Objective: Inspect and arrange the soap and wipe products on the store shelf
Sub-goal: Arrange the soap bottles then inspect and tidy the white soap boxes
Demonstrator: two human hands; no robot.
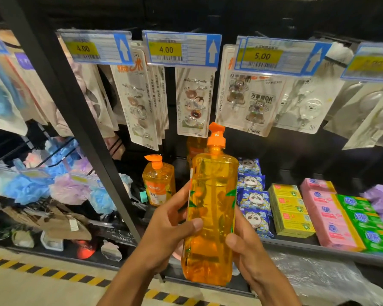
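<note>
Orange bottle (212,195); shelved twin (158,184), perhaps "Gaili"

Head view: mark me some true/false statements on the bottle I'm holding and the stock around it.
1. Left hand and right hand both hold the bottle. True.
2. The bottle has lost its pump. False: an orange pump sits on top.
3. A second bottle stands to its left. True.
4. The panda packs lie left of the held bottle. False: the panda packs lie to its right.
5. Green boxes sit right of the pink boxes. True.
</note>
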